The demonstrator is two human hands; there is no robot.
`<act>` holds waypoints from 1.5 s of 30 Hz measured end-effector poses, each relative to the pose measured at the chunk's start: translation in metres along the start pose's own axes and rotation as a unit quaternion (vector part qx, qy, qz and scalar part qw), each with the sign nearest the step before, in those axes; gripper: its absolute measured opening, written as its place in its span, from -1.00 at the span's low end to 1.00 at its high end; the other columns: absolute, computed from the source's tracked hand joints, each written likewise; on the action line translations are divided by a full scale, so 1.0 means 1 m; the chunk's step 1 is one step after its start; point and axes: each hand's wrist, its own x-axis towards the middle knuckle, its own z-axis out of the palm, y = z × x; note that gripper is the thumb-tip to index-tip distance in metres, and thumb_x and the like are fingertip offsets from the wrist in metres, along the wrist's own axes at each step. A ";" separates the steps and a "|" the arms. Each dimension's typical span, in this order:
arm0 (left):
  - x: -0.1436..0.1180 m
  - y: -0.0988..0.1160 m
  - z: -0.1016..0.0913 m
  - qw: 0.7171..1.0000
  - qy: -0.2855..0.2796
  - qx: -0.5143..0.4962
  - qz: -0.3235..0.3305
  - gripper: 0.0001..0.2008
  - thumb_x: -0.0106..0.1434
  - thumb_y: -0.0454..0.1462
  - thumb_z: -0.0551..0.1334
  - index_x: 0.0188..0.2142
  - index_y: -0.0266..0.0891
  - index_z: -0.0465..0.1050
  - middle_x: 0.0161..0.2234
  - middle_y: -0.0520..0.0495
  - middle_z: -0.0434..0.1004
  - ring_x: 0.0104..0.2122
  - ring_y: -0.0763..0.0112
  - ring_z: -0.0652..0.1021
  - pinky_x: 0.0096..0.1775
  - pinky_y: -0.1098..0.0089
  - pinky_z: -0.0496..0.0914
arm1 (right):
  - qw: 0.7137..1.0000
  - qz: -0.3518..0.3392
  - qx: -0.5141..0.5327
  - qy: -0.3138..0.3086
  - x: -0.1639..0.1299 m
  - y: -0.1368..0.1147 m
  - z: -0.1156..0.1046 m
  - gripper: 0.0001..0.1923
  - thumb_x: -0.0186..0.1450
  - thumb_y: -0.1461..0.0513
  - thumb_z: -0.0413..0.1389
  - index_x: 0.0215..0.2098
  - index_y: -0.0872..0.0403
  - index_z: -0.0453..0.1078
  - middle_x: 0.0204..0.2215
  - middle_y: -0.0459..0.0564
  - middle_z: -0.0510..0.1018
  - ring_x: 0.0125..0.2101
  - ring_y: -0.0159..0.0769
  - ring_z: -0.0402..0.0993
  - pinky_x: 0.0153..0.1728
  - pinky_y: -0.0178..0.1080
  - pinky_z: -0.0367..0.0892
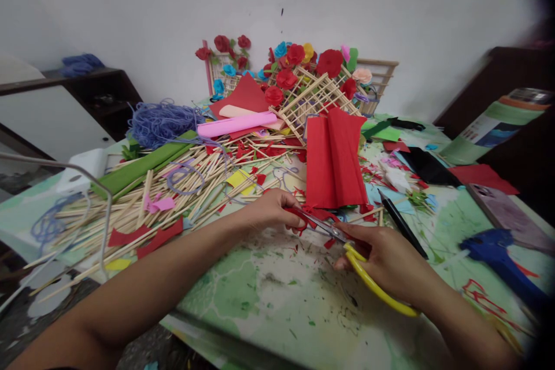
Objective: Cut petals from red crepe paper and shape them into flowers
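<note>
We see red crepe paper (333, 159) spread on a tabletop (277, 295) patterned in green, white and pale blue, scissors (364, 269) with yellow handles and silver blades, a pink paper roll (236, 125), a green roll (143, 166), lavender yarn (160, 121), pale tan sticks (173, 191), a blue glue gun (498, 254), and red, blue, yellow and peach paper flowers (295, 63).

You face a plain white wall (130, 0); a dark shelf (93, 89) stands at left, dark wooden furniture (515, 69) at upper right.
</note>
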 end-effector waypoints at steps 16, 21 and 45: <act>-0.003 0.002 -0.007 0.994 -0.025 0.108 0.007 -0.84 -0.10 -0.24 0.31 -0.56 -0.34 0.52 -0.67 0.06 0.35 -0.62 0.56 0.28 -0.55 0.52 0.14 | 0.999 -0.014 -0.042 0.003 -0.001 -0.001 -0.001 -0.62 0.14 -0.06 0.10 -0.23 -0.04 0.51 -0.64 -0.10 0.41 -0.61 -0.35 0.21 -0.59 -0.33 -0.01; -0.002 -0.001 -0.010 0.991 -0.033 0.131 0.015 -0.83 -0.09 -0.23 0.30 -0.57 -0.33 0.51 -0.66 0.06 0.35 -0.61 0.54 0.30 -0.55 0.51 0.14 | 0.999 -0.012 -0.051 0.001 -0.001 0.000 0.000 -0.58 0.13 -0.08 0.11 -0.17 -0.04 0.50 -0.62 -0.10 0.43 -0.60 -0.35 0.23 -0.59 -0.34 -0.02; -0.005 0.006 -0.006 0.981 -0.076 0.180 -0.003 -0.87 -0.09 -0.26 0.27 -0.57 -0.33 0.49 -0.69 0.10 0.27 -0.61 0.56 0.28 -0.55 0.52 0.11 | 0.998 -0.022 -0.056 -0.012 -0.001 0.002 0.003 -0.67 0.14 0.01 0.13 -0.19 -0.03 0.50 -0.61 -0.10 0.43 -0.61 -0.37 0.21 -0.59 -0.34 -0.05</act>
